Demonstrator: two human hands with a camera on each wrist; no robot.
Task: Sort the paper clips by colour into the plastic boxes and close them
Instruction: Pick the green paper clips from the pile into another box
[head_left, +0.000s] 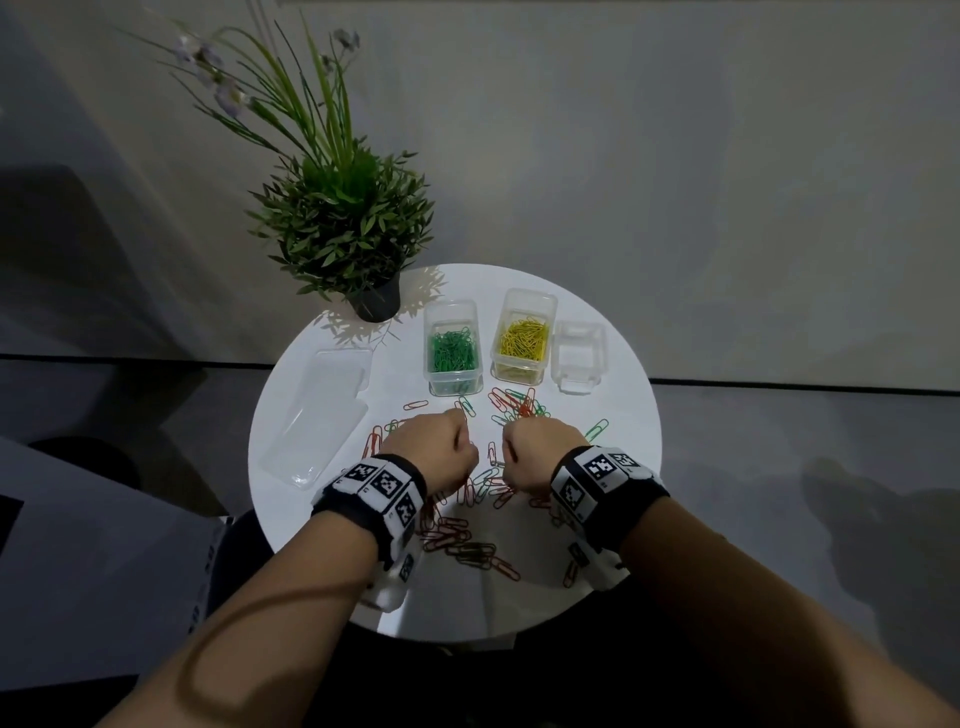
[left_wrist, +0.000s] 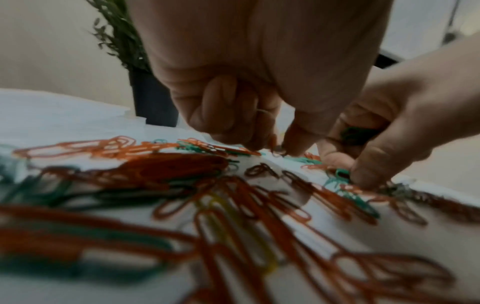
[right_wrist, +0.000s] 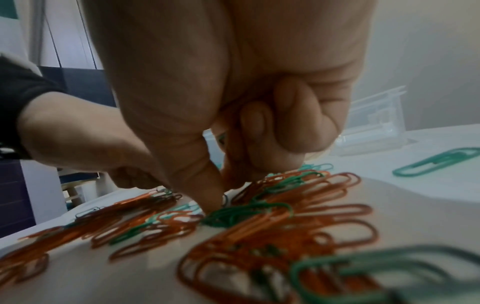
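Observation:
Red and green paper clips (head_left: 514, 405) lie scattered on the round white table (head_left: 524, 603). Behind them stand an open box of green clips (head_left: 451, 307) and an open box of yellow clips (head_left: 530, 300). My left hand (head_left: 436, 441) hovers over the pile with fingers curled. Its thumb and fingertip (left_wrist: 283, 148) meet at the table among red clips, and a thin wire loop shows inside the curled fingers. My right hand (head_left: 530, 447) keeps green clips (left_wrist: 358, 133) in its palm. Its thumb and forefinger (right_wrist: 221, 197) pinch at a green clip (right_wrist: 241, 214) on the table.
An empty clear box (head_left: 577, 353) sits right of the yellow one. A long clear plastic tray (head_left: 322, 415) lies at the table's left. A potted plant (head_left: 343, 218) stands at the back left. More clips (head_left: 467, 545) lie between my wrists near the front edge.

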